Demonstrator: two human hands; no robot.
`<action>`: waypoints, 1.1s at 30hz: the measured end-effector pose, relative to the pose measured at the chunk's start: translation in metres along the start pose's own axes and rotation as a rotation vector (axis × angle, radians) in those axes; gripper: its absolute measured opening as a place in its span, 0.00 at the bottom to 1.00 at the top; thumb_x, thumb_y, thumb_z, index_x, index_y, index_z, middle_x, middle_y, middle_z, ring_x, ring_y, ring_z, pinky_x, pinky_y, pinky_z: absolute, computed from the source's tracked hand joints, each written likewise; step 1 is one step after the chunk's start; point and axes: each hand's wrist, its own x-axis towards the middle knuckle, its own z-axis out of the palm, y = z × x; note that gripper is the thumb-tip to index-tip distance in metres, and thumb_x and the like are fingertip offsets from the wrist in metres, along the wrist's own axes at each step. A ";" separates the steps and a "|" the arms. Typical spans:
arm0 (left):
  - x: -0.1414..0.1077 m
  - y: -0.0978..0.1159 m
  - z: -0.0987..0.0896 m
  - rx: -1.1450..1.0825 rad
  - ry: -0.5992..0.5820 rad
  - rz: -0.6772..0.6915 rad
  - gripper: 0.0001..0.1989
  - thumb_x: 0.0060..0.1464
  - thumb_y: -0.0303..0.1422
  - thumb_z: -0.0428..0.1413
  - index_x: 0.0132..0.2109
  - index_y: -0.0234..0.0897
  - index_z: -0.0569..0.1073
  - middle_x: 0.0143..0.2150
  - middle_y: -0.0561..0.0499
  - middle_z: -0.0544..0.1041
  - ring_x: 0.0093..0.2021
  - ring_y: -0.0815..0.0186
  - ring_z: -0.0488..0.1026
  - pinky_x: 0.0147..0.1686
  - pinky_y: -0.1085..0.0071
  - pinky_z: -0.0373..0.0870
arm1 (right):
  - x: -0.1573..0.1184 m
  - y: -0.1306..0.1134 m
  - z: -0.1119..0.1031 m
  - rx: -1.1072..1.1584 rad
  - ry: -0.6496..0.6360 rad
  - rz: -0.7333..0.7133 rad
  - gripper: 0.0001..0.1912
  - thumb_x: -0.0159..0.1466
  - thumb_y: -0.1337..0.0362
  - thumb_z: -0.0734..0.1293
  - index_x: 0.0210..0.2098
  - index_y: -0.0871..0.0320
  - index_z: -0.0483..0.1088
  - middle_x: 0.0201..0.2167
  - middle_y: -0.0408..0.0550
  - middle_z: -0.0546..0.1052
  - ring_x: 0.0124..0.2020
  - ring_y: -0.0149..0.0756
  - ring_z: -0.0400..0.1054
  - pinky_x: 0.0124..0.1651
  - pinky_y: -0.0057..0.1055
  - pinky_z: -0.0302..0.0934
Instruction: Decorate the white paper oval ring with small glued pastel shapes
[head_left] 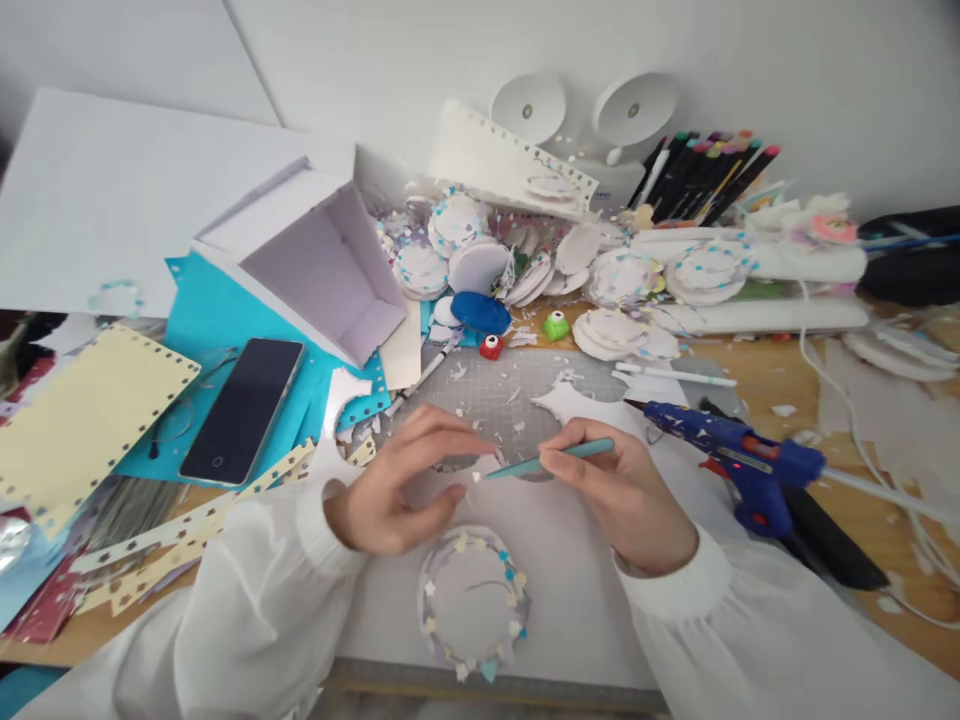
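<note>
In my right hand is a pair of teal tweezers, pinched between thumb and fingers and pointing left. A tiny white paper piece shows at their tip; its exact shape is too small to tell. My left hand hovers beside that tip, thumb and fingers apart, with nothing visible in it. Below both hands, a round white disc lies on white paper. Around its rim runs a ring of small cream, white and blue paper shapes.
A blue glue gun lies at right, its cord trailing beside it. At left are a black phone, punched cream card and an open white box. Behind are decorated discs, paper punches and markers.
</note>
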 end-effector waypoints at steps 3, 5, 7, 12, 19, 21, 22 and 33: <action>0.001 0.000 0.000 -0.036 -0.004 0.052 0.18 0.50 0.25 0.59 0.51 0.32 0.73 0.43 0.42 0.74 0.43 0.61 0.71 0.44 0.66 0.70 | -0.001 0.000 -0.001 -0.020 0.005 0.033 0.10 0.49 0.61 0.77 0.26 0.57 0.75 0.22 0.41 0.77 0.24 0.26 0.68 0.27 0.23 0.60; 0.002 -0.001 0.002 -0.059 -0.012 0.066 0.17 0.51 0.25 0.60 0.50 0.32 0.73 0.41 0.42 0.75 0.42 0.62 0.72 0.43 0.67 0.71 | -0.002 0.000 -0.001 -0.039 0.002 0.036 0.09 0.49 0.61 0.77 0.26 0.57 0.75 0.22 0.41 0.77 0.23 0.26 0.67 0.26 0.23 0.60; 0.001 -0.002 0.003 -0.076 -0.027 0.069 0.16 0.52 0.24 0.60 0.49 0.32 0.74 0.39 0.42 0.76 0.40 0.63 0.73 0.41 0.67 0.72 | -0.002 0.000 0.000 -0.051 -0.003 0.042 0.09 0.49 0.61 0.77 0.25 0.57 0.75 0.22 0.41 0.77 0.23 0.26 0.67 0.26 0.22 0.60; 0.000 -0.003 0.005 -0.067 0.007 0.065 0.10 0.54 0.25 0.60 0.44 0.33 0.75 0.34 0.44 0.77 0.35 0.65 0.73 0.36 0.70 0.73 | -0.003 0.000 0.000 -0.044 -0.017 0.068 0.09 0.49 0.61 0.77 0.25 0.57 0.75 0.22 0.41 0.77 0.23 0.25 0.66 0.25 0.22 0.58; 0.002 -0.001 0.003 -0.027 0.073 0.082 0.05 0.53 0.25 0.60 0.39 0.33 0.76 0.30 0.46 0.78 0.31 0.66 0.74 0.32 0.70 0.73 | -0.001 -0.002 0.001 -0.014 -0.023 0.068 0.10 0.48 0.61 0.77 0.25 0.57 0.75 0.22 0.40 0.77 0.25 0.25 0.67 0.28 0.22 0.59; 0.003 -0.001 0.003 -0.037 0.077 0.092 0.05 0.53 0.24 0.60 0.39 0.32 0.76 0.29 0.45 0.77 0.30 0.66 0.73 0.31 0.70 0.72 | -0.001 -0.002 0.002 -0.006 -0.022 0.079 0.10 0.48 0.61 0.77 0.25 0.57 0.75 0.22 0.40 0.76 0.25 0.26 0.67 0.28 0.23 0.59; 0.003 -0.001 0.003 -0.041 0.079 0.098 0.05 0.53 0.24 0.60 0.39 0.32 0.77 0.29 0.45 0.78 0.30 0.66 0.73 0.31 0.70 0.72 | -0.001 -0.002 0.002 -0.004 -0.022 0.081 0.10 0.48 0.61 0.77 0.25 0.58 0.74 0.22 0.40 0.76 0.25 0.26 0.68 0.29 0.24 0.59; 0.003 0.000 0.003 -0.047 0.096 0.093 0.08 0.54 0.24 0.59 0.42 0.34 0.78 0.31 0.45 0.78 0.31 0.67 0.74 0.31 0.70 0.73 | 0.000 -0.003 -0.001 -0.015 0.014 0.085 0.12 0.47 0.60 0.77 0.25 0.58 0.74 0.19 0.40 0.74 0.24 0.29 0.68 0.31 0.28 0.61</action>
